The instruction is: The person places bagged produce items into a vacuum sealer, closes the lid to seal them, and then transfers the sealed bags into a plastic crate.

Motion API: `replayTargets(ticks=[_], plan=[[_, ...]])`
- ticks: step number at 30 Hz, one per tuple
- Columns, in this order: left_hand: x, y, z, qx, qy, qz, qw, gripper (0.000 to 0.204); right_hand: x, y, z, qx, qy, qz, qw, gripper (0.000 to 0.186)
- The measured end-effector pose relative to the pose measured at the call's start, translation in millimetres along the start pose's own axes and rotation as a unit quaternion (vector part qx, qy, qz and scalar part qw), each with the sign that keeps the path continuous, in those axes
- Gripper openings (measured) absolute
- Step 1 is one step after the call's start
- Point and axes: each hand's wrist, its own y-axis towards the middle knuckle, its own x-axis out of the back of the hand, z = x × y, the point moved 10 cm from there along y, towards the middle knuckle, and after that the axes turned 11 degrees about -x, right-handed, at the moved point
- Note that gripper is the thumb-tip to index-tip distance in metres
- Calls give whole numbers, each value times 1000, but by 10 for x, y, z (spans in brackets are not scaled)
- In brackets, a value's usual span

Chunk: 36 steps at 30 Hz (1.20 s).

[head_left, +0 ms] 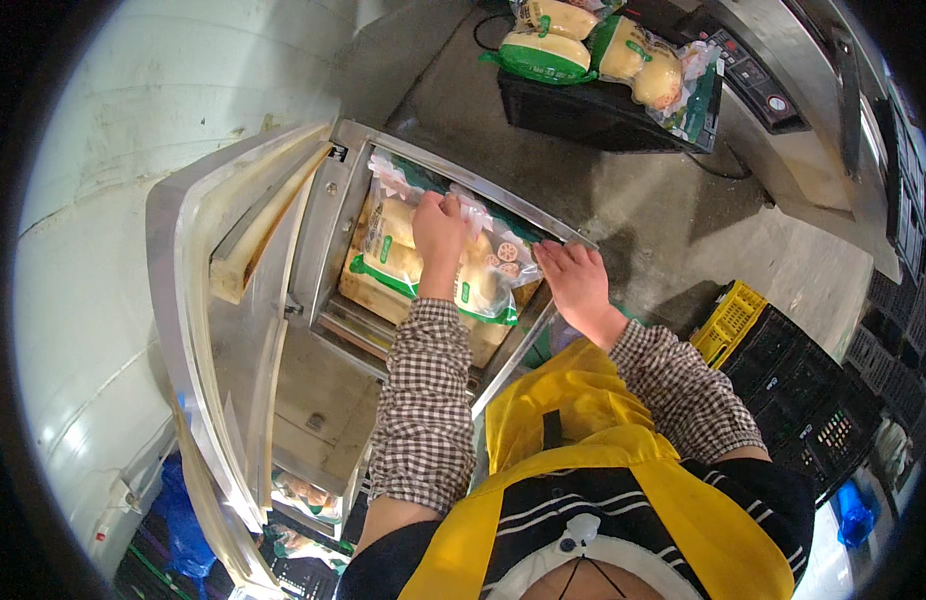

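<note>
Two bags of pale, chunky food lying in an open steel chamber (328, 215), dead centre of the frame

So the raised lid (218, 320) fills the left, then comes the left bag (386, 250): clear plastic, cream-coloured lumps inside, bright green bottom edge, little green label. Left hand (440, 240) is next, over where the two bags meet, fingers curled by the clear tops; honestly can't tell if that grip is pinching film. Right bag (480, 285) looks like its twin, plus pinkish holey-slice prints up top. Right hand (578, 285) has its fingers stretched to that bag's upper right corner, right at the chamber edge; can't tell if that grip is closed either. Yellow crate (728, 315) sits further right.
</note>
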Motion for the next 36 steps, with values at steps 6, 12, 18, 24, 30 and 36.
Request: replayTargets(ticks=[6,12,18,24,30,36], plan=[[76,-14,-77,-30,123,-70,990,15,-90,-4,-89,21,23,-4,999,29],[30,-153,-420,-204,255,-51,944,19,101,81,-111,-11,41,-23,999,32],[140,-192,-368,-212,199,-82,953,16,16,30,-30,40,46,20,998,35],[418,-779,-113,-135,139,-80,978,53,-217,-98,27,88,14,37,995,39],[-85,-1528,-120,-135,189,84,969,108,-75,-130,111,87,-53,20,995,46],[-225,-1570,152,-122,268,93,951,100,-194,-144,73,98,-106,36,989,49]])
